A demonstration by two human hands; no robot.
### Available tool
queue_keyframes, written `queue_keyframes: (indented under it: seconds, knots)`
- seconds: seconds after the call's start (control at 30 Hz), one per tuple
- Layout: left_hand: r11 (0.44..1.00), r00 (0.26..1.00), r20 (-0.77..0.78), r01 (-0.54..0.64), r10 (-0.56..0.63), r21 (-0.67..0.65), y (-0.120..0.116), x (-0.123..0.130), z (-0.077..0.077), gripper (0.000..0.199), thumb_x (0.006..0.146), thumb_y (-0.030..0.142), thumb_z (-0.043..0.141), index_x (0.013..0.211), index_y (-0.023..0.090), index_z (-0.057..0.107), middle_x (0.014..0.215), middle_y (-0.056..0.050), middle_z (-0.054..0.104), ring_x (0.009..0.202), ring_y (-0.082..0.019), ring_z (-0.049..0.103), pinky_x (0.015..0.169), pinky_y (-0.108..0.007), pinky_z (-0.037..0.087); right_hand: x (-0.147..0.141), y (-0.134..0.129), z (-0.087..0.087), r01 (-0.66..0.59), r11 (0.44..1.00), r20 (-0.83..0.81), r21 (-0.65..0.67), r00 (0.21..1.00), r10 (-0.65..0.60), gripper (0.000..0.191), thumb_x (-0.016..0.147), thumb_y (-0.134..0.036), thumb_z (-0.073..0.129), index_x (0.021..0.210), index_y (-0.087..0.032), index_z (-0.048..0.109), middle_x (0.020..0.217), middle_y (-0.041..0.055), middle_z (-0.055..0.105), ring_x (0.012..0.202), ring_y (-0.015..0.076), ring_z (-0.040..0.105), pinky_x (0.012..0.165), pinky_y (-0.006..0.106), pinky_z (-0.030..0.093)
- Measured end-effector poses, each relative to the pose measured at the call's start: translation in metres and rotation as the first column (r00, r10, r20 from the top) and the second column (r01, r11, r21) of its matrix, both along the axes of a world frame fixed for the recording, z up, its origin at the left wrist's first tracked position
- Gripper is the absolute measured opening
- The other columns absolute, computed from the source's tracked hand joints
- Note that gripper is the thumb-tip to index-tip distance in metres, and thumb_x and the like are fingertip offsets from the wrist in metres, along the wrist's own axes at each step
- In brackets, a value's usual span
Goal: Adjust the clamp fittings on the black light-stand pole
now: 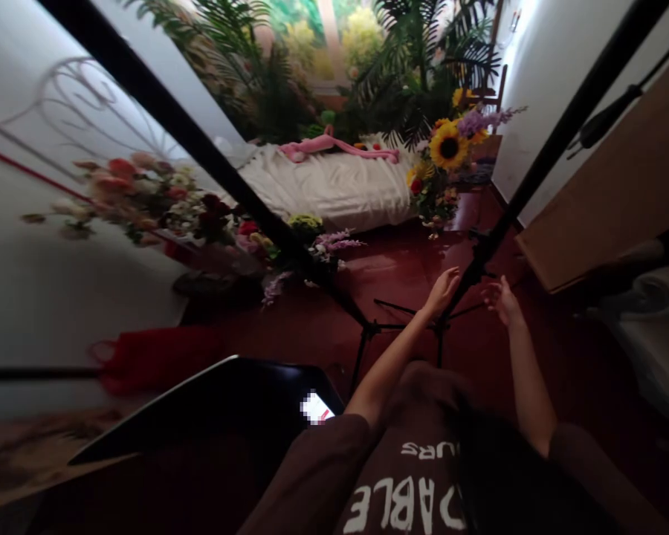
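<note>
Around one o'clock, black stand (481, 251) rises between left hand (441, 292) and right hand (504, 301), both loosely opened, seemingly empty; contact I cannot tell. If one forearm bumps its slim legs (440, 345), it could tip.

1. Draped sheet (326, 186): cream.
2. Plush toy (312, 146) on the sheet: pink.
3. Sunflower (449, 146) right of the sheet: yellow petals, 1 dark-brown centre.
4. Tripod pole (535, 165) right of the sheet: black.
5. Floor (393, 267) before the sheet: dark red.
6. T-shirt (390, 461), nearer than the sheet: brown, white lettering.
</note>
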State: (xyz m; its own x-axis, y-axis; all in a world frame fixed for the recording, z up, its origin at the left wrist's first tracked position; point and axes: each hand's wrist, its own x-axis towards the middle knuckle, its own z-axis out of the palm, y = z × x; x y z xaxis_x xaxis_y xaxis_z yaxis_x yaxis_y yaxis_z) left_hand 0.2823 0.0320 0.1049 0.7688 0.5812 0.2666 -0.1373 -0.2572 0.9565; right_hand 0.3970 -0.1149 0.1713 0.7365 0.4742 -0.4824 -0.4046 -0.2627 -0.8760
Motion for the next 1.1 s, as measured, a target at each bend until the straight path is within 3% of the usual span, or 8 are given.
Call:
queue_keyframes:
  seconds: [0.23,0.4,0.53,0.63,0.8,0.87,1.0,1.1]
  knots:
    - [0.999,0.999,-0.034,0.035,-0.034,0.019,-0.017,0.056,0.021,0.058,0.093,0.049,0.052,0.138,0.014,0.04,0.13,-0.019,0.059,0.122,-0.027,0.059,0.107,-0.042,0.045,0.02,0.009,0.023,-0.114,0.993,0.192,-0.04,0.974,0.12,0.047,0.082,-0.062,0.062,0.067,-0.017,0.063,0.055,0.0015,0.059,0.04,0.008,0.041,0.037,0.023,0.024]
    - [1.0,0.995,-0.094,0.015,-0.016,-0.004,-0.016,0.061,0.021,0.049,0.093,0.047,0.052,0.129,0.015,0.044,0.114,-0.017,0.066,0.103,-0.024,0.067,0.094,-0.038,0.05,0.03,0.001,0.018,-0.269,0.962,0.304,0.033,0.92,0.247,0.04,0.076,-0.056,0.069,0.072,-0.017,0.065,0.061,-0.0017,0.06,0.048,0.0074,0.044,0.047,0.022,0.035]
    - [1.0,0.995,-0.097,0.017,-0.015,0.015,-0.015,0.058,0.022,0.044,0.093,0.044,0.053,0.127,0.018,0.044,0.109,-0.014,0.068,0.096,-0.022,0.067,0.09,-0.035,0.049,0.04,-0.004,0.006,-0.29,0.954,0.541,0.077,0.816,0.204,0.036,0.07,-0.052,0.078,0.083,-0.02,0.065,0.077,0.0002,0.067,0.063,0.0111,0.055,0.059,0.023,0.044]
    - [1.0,0.995,-0.097,0.012,-0.009,0.022,-0.015,0.058,0.021,0.042,0.093,0.044,0.054,0.125,0.019,0.045,0.105,-0.012,0.068,0.09,-0.019,0.066,0.085,-0.033,0.049,0.042,-0.007,-0.002,-0.248,0.969,0.743,-0.005,0.648,0.17,0.028,0.078,-0.047,0.075,0.089,-0.022,0.07,0.086,0.0031,0.069,0.07,0.0146,0.059,0.065,0.027,0.047]
    - [1.0,0.997,-0.074,0.005,-0.003,0.023,-0.016,0.06,0.017,0.039,0.094,0.042,0.053,0.123,0.018,0.045,0.099,-0.009,0.067,0.082,-0.016,0.065,0.08,-0.03,0.049,0.031,-0.018,-0.012,-0.06,0.989,0.976,-0.135,0.162,0.143,0.02,0.094,-0.031,0.057,0.097,-0.031,0.077,0.098,0.0048,0.071,0.089,0.0192,0.062,0.083,0.034,0.05]
    - [1.0,0.998,-0.064,-0.012,0.014,0.028,-0.017,0.06,0.016,0.038,0.094,0.042,0.053,0.123,0.019,0.045,0.101,-0.009,0.067,0.085,-0.017,0.065,0.081,-0.031,0.049,0.022,-0.02,-0.011,-0.048,0.994,0.991,-0.098,0.091,0.102,0.022,0.095,-0.029,0.055,0.095,-0.031,0.077,0.103,0.0045,0.072,0.092,0.0196,0.063,0.087,0.035,0.051]
    - [0.998,0.998,-0.062,-0.026,0.029,0.055,-0.016,0.061,0.012,0.04,0.093,0.041,0.054,0.126,0.019,0.044,0.106,-0.012,0.067,0.092,-0.02,0.066,0.086,-0.034,0.05,0.008,0.0,0.0,-0.031,0.999,0.989,0.018,0.148,-0.013,0.028,0.095,-0.037,0.056,0.114,-0.023,0.071,0.111,0.0091,0.073,0.104,0.0233,0.065,0.098,0.042,0.048]
    - [0.996,0.999,-0.033,-0.016,0.019,0.089,-0.015,0.062,0.01,0.042,0.095,0.038,0.05,0.13,0.018,0.042,0.117,-0.016,0.066,0.105,-0.023,0.065,0.093,-0.038,0.05,0.006,0.027,0.007,-0.004,1.0,0.974,-0.014,0.228,0.014,0.044,0.091,-0.053,0.058,0.115,-0.018,0.069,0.108,0.0131,0.073,0.104,0.0268,0.066,0.099,0.045,0.047]
